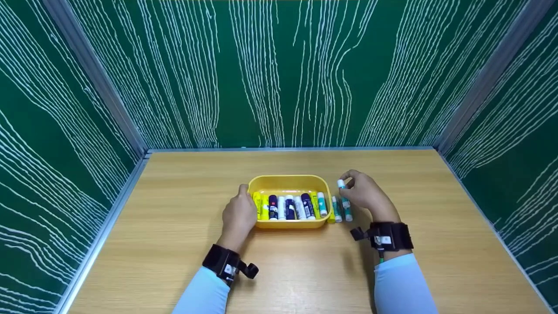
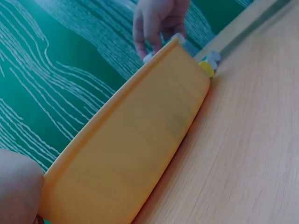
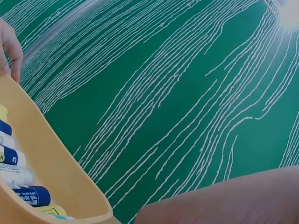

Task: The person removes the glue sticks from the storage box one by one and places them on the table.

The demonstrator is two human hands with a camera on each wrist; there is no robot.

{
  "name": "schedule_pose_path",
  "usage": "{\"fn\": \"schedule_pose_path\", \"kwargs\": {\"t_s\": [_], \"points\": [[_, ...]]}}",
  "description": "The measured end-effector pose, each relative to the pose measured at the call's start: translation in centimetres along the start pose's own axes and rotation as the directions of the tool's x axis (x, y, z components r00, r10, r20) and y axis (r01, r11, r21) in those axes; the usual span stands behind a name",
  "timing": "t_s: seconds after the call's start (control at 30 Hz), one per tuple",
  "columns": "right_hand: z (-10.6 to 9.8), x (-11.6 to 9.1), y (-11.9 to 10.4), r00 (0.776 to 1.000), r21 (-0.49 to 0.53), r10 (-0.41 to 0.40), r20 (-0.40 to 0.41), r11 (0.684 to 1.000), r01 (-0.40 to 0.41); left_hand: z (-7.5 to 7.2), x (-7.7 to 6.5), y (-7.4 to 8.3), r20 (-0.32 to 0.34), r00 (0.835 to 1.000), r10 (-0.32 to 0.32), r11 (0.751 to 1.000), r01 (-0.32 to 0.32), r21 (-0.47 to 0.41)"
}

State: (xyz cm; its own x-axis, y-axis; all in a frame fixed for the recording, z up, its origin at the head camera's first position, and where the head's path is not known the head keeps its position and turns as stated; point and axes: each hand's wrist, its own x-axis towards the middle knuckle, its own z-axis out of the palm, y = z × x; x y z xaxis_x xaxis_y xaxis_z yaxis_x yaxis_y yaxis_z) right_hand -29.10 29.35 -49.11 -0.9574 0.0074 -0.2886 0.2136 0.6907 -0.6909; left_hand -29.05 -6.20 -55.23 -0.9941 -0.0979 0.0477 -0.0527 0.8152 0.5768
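A yellow plastic tub [image 1: 287,224] holds a row of glue sticks [image 1: 289,207] in yellow, dark blue, white and teal. My left hand [image 1: 239,211] grips the tub's left rim; in the right wrist view, fingers of the left hand [image 3: 10,49] bend over that rim. Just past the right end, my right hand [image 1: 365,192] pinches a teal glue stick [image 1: 345,202] with a white cap between thumb and fingers. Beneath and beside it, more teal glue sticks [image 1: 336,211] and a yellow one [image 1: 331,218] lie against the tub's outer right side.
The tub stands on a light wooden table [image 1: 301,270]. Green panels [image 1: 253,87] with white wavy lines rise at the back and both sides, joined by grey metal posts [image 1: 484,74]. Both wrists wear black straps [image 1: 392,236] with loose ends.
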Motion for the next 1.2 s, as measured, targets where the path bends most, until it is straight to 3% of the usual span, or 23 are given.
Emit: {"fn": "schedule_pose_path", "kwargs": {"t_s": [0.7, 1.0, 1.2], "points": [[-0.3, 0.7, 2.0, 0.996, 0.016, 0.085, 0.024, 0.996, -0.085, -0.1, 0.1, 0.2, 0.038, 0.999, -0.031, 0.999, 0.032, -0.021], [-0.3, 0.8, 3.4, 0.99, -0.049, 0.126, 0.059, 0.991, -0.124, 0.0, 0.1, 0.1, 0.021, 1.0, -0.017, 1.0, 0.017, -0.008], [0.1, 0.8, 3.9, 0.977, 0.036, 0.177, 0.118, 0.983, -0.183, 0.0, 0.0, 0.1, 0.016, 1.0, -0.018, 1.0, 0.018, 0.003]]}}
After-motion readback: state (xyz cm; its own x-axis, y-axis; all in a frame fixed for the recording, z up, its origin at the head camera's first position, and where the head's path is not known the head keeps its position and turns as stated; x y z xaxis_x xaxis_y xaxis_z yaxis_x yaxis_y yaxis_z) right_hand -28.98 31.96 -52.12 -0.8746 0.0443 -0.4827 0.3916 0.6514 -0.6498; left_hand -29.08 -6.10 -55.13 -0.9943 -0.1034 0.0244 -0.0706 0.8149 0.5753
